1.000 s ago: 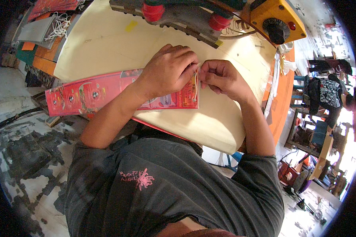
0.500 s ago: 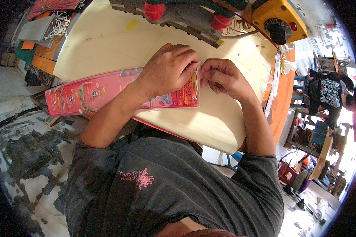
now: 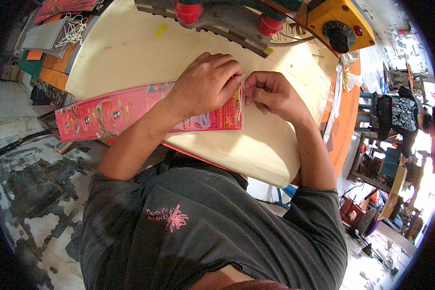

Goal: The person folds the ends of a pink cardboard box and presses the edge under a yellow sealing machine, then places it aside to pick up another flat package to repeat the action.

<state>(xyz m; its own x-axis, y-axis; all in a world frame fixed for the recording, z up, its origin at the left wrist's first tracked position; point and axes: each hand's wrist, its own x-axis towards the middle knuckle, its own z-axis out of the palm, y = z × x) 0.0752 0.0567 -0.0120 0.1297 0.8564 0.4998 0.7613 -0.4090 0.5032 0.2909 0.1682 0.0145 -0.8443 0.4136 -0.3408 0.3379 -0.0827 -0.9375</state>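
Now the left fingers (image 3: 228, 68) clamp a red sheet (image 3: 116, 114) near its end, right fingers (image 3: 262, 78) curled at the edge, grip unclear.

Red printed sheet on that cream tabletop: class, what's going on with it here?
A person's left hand rests over the red printed sheet near its right end. The right hand has its fingers curled close to that end, by a white cord; whether they touch it is unclear. The sheet lies across the cream tabletop, its left end past the edge.
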